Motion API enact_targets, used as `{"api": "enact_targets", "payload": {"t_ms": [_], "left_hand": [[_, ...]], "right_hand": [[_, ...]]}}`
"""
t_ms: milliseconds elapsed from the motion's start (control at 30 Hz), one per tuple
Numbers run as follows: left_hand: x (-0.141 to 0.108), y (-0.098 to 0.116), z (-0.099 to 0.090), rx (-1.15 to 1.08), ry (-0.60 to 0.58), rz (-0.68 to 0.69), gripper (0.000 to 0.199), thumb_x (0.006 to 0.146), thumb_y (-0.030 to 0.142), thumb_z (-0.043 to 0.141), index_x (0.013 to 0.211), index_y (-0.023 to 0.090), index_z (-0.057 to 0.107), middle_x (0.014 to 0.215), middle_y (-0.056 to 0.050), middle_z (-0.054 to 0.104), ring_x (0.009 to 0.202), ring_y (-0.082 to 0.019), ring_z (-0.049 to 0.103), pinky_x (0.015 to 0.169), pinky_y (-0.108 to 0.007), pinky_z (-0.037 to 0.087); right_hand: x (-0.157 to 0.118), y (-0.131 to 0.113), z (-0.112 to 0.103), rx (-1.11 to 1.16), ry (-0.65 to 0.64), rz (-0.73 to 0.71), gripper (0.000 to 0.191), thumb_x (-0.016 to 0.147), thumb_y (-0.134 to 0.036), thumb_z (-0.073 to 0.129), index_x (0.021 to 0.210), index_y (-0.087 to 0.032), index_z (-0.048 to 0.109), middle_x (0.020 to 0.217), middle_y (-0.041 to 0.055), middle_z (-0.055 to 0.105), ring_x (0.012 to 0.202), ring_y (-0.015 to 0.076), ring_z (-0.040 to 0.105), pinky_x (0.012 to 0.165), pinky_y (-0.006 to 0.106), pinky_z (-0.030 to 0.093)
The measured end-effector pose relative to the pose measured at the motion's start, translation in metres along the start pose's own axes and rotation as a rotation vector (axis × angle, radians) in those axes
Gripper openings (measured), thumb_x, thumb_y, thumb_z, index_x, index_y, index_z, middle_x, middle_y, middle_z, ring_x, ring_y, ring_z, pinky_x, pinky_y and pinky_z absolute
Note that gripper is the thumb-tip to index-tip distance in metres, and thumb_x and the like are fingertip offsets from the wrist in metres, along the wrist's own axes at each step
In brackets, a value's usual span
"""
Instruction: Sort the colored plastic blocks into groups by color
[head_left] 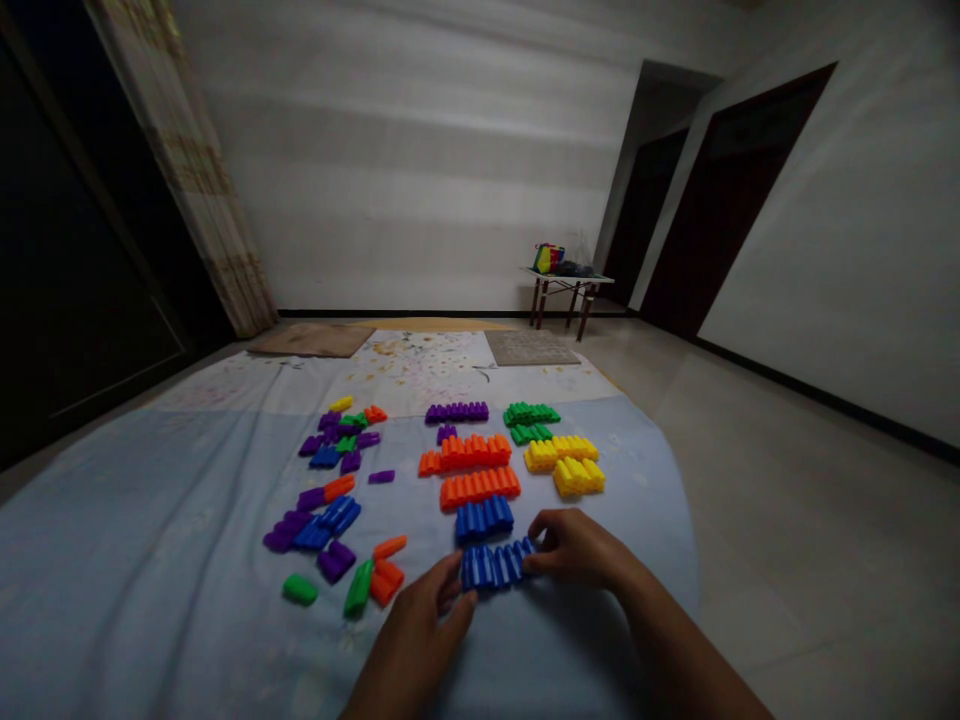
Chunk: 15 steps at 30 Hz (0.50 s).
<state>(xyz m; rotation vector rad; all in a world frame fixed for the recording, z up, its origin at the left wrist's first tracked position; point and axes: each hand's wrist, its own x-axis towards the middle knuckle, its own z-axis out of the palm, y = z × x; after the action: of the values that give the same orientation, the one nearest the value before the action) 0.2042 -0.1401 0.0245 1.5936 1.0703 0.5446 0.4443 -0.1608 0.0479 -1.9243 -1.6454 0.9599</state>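
A row of blue ridged pieces (495, 566) lies on the cloth between my hands. My left hand (426, 622) touches its left end with the thumb and fingers. At the right end, my right hand (574, 548) grips the row between thumb and forefinger. Just beyond sits another blue row (484, 519), and behind that are orange rows (480, 487). Yellow rows (579, 476), green rows (531, 413) and a purple row (457, 412) stand farther back.
Loose purple (337, 561), blue, green (300, 589) and orange pieces (386, 581) are scattered at the left of the cloth-covered table (225, 620). Two mats lie at its far edge. A small table (570, 277) with a colourful bag stands by the wall.
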Motion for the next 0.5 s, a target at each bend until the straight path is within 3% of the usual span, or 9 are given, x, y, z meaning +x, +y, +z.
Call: {"api": "enact_targets", "payload": {"t_ms": [267, 400, 500], "left_hand": [[-0.002, 0.003, -0.004, 0.092, 0.042, -0.004, 0.051, 0.073, 0.04, 0.057, 0.118, 0.018, 0.058, 0.12, -0.01, 0.062, 0.109, -0.023, 0.058, 0.097, -0.033, 0.043], [-0.003, 0.011, -0.01, 0.147, 0.029, -0.025, 0.05, 0.073, 0.041, 0.055, 0.117, 0.018, 0.058, 0.117, -0.01, 0.064, 0.107, -0.023, 0.059, 0.094, -0.032, 0.044], [-0.005, 0.022, -0.028, 0.245, 0.103, -0.011, 0.048, 0.075, 0.045, 0.051, 0.113, 0.017, 0.059, 0.109, -0.009, 0.067, 0.098, -0.022, 0.062, 0.089, -0.033, 0.046]], "right_hand": [[0.001, -0.004, 0.015, -0.051, 0.057, -0.01, 0.024, 0.064, -0.028, 0.07, 0.085, -0.018, 0.068, 0.067, 0.0022, 0.069, 0.058, 0.0155, 0.062, 0.048, 0.02, 0.04], [0.004, 0.0, 0.011, -0.027, 0.059, -0.054, 0.029, 0.067, -0.035, 0.069, 0.09, -0.018, 0.068, 0.068, 0.0026, 0.069, 0.058, 0.015, 0.061, 0.05, 0.021, 0.04], [0.013, 0.001, 0.002, -0.055, 0.201, -0.092, 0.029, 0.075, -0.042, 0.06, 0.085, -0.016, 0.067, 0.064, 0.0025, 0.066, 0.057, 0.0145, 0.059, 0.05, 0.022, 0.038]]}}
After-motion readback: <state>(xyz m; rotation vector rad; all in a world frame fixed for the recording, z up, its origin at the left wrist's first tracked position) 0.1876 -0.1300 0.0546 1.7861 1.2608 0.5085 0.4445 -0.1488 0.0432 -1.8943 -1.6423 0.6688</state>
